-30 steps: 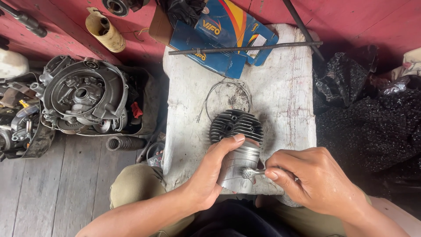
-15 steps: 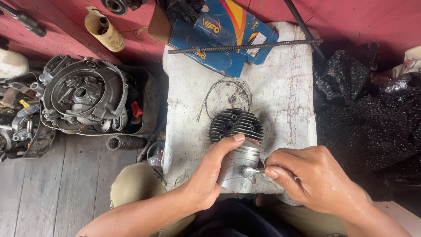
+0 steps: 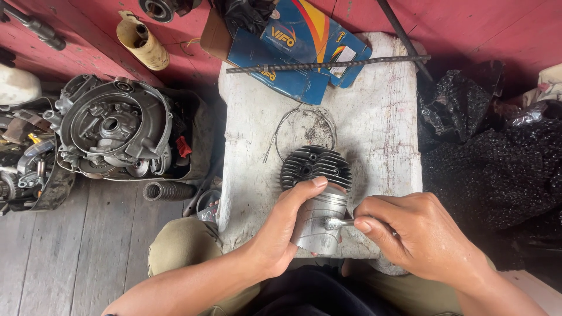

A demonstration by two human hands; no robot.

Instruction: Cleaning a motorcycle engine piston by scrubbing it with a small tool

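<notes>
A silver metal piston [image 3: 319,219] lies at the near edge of a worn white wooden block [image 3: 380,134]. My left hand [image 3: 281,231] wraps around its left side, thumb on top. My right hand [image 3: 418,234] pinches a small metal pin [image 3: 338,223] against the piston's side. Just behind the piston sits a black finned cylinder head [image 3: 315,167]. Thin wire rings [image 3: 304,126] lie on the block beyond it.
A grey engine casing [image 3: 111,131] and loose parts sit on the plank floor at left, with a ribbed black hose [image 3: 167,190]. A blue carton [image 3: 298,50] and a thin steel rod [image 3: 328,63] lie at the block's far end. Black plastic bags [image 3: 497,158] fill the right.
</notes>
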